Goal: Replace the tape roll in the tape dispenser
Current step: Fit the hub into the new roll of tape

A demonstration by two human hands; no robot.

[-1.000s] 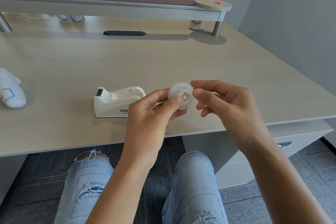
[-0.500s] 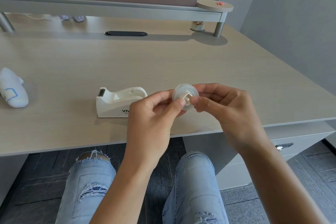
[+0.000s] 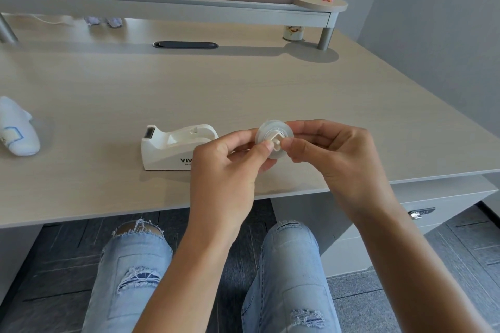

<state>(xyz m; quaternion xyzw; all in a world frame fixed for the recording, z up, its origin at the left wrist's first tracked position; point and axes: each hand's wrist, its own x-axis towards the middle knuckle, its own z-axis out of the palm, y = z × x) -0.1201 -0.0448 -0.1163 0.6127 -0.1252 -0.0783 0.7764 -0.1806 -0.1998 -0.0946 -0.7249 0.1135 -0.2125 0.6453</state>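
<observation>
The clear tape roll (image 3: 273, 138) is pinched between the left hand (image 3: 230, 167) and right hand (image 3: 332, 154) above the desk (image 3: 243, 84) edge; its white hub is gripped by fingertips. The empty dispenser (image 3: 176, 147) sits just left.

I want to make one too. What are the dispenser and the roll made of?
Dispenser: looks like white plastic, smooth and moulded, slightly glossy. Roll: seems to be clear tape, see-through and shiny, round a white, probably plastic hub.
</observation>
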